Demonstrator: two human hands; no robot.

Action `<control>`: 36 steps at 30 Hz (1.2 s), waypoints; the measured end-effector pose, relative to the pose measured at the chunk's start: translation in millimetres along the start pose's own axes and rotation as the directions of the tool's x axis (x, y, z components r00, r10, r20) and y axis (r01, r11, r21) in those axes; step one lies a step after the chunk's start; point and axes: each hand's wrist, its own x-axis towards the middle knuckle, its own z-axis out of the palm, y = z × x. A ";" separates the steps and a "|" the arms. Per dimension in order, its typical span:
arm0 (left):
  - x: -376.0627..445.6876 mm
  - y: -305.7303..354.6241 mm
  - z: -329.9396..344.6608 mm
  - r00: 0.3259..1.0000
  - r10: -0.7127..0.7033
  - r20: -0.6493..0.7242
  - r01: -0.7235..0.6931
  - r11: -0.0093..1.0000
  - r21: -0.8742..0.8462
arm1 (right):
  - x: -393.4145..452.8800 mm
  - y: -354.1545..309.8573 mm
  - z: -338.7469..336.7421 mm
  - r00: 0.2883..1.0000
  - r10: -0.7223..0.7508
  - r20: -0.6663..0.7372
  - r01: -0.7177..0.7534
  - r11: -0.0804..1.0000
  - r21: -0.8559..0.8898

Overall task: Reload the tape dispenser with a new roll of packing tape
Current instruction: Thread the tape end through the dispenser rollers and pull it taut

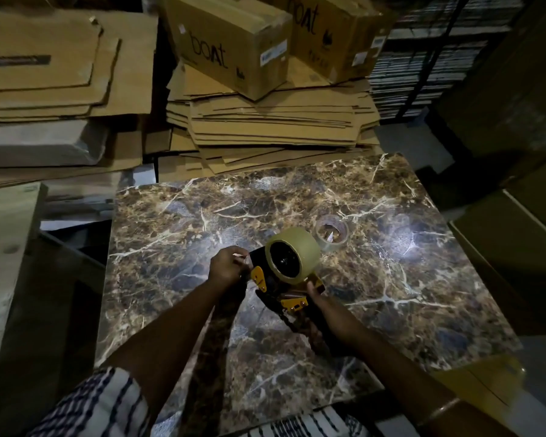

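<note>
Fingers (238,263) of the left hand (227,268) pinched the tape end beside the tape dispenser (281,288), right hand (320,305) gripping its handle; new roll (292,255) mounted, threading apparently remained.

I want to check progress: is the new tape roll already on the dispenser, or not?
On. The full tape roll sits around the hub of the dispenser, not on the table.

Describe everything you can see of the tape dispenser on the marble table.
The tape dispenser has a black frame with yellow plates, apparently plastic and metal. A full roll of tan packing tape sits on its hub, side-on to the camera. It is held over the marble table. The right hand grips its near end; the left hand pinches at its left edge, apparently the tape's end.
</note>
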 end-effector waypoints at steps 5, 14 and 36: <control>-12.3 15.1 7.4 0.980 0.200 -0.016 -0.189 0.945 0.268 | -0.6 4.1 8.7 0.990 -0.069 -0.123 0.053 0.990 -0.129; -35.7 -15.1 13.0 0.902 0.418 -0.107 -0.388 0.893 0.227 | -8.1 5.0 25.4 0.993 -0.095 -0.070 0.076 0.969 -0.234; -44.8 -26.0 21.4 0.847 0.524 -0.093 -0.361 0.693 0.624 | -11.0 -0.9 30.1 0.999 0.017 -0.029 -0.018 0.999 -0.040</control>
